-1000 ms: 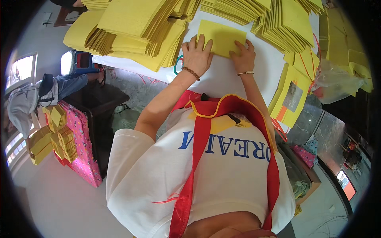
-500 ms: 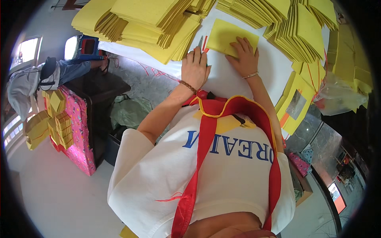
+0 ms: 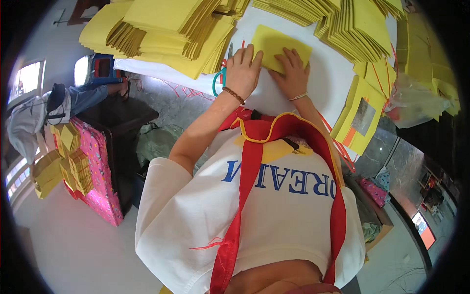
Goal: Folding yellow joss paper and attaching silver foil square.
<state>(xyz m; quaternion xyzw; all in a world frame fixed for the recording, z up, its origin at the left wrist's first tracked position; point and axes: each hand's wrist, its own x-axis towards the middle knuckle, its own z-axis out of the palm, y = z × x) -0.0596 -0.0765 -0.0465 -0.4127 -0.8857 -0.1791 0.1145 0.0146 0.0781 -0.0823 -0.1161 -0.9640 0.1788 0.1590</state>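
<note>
A yellow folded sheet [image 3: 279,41], like paper or thin card, lies on the white tabletop between the tall stacks. My right hand [image 3: 292,73] rests on its near right part with the fingers spread. My left hand [image 3: 241,74] lies flat at the sheet's left edge, its fingertips touching or just beside the near left corner. Both hands look open, pressing rather than gripping. Beside my left hand, partly under it, is a pair of scissors [image 3: 218,83] with a teal handle. A red strip [image 3: 243,44] shows by the blades.
Stacked yellow folded sheets [image 3: 171,29] stand at the table's far left, with more stacks [image 3: 355,34] at the right. A yellow bundle [image 3: 360,115] and a clear plastic bag [image 3: 416,103] lie near the right edge. Red strings [image 3: 188,90] hang by the left edge.
My left hand has shifted off the scissors toward the sheet's near left corner, so the teal handle now shows. My right hand stays on the sheet. The whole view has shifted slightly.
</note>
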